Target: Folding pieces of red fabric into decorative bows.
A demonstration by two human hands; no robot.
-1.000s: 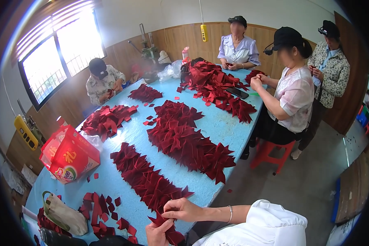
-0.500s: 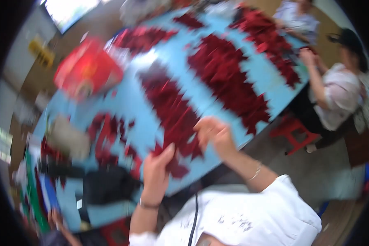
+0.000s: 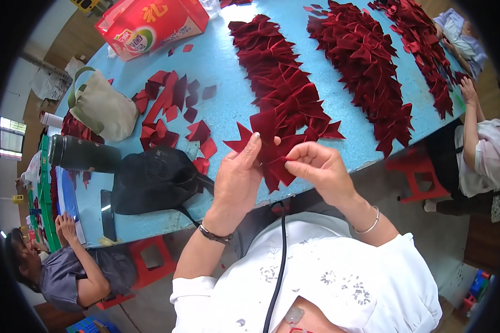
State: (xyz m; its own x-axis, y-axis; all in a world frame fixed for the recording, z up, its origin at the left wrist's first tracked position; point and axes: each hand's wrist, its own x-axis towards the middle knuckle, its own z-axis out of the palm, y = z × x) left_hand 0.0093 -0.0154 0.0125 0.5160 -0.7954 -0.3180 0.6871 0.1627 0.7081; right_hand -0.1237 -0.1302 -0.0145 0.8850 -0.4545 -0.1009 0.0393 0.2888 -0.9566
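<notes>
To the right of the dark bottle, near the edge of the blue surface, a person holds a red fabric bow. The left hand has its grip clamped on it; the right hand pinches its right side between thumb and forefinger. A beige pouch lies just beyond the bottle.

1 head view, steeply downward, seemingly close
</notes>
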